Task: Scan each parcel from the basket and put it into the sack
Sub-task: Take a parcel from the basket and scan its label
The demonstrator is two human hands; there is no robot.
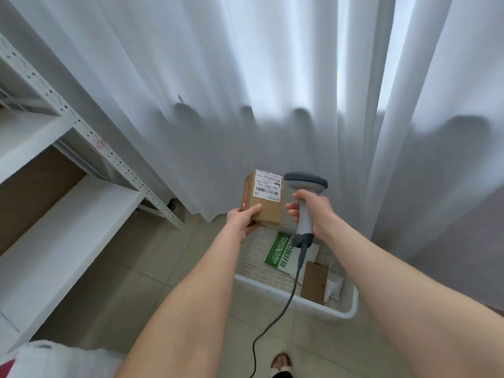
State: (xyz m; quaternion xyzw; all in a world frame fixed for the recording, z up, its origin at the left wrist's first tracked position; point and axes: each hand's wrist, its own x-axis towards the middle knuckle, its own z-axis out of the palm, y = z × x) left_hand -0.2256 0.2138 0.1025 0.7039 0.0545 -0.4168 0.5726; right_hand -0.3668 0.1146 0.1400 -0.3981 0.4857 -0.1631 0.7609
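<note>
Parcel position: the small brown cardboard box with a white barcode label is held in the air above the far end of the white perforated plastic basket, label face turned up toward the camera. The left hand grips the box at its lower left corner, with the thumb on the front face and the fingers curled beneath.

The right hand is wrapped round the handle of the grey-and-white handheld barcode scanner. The scanner head sits just beside the box's right edge, apart from it. A grey cable runs from the handle base down across the basket rim to the beige tiled floor.

The basket stands on the floor and contains a green-and-white plastic mailer bag and a flat brown cardboard parcel. A white woven sack lies at the lower left, well apart from the basket. White metal shelving stands to the left, and a white curtain hangs behind.
</note>
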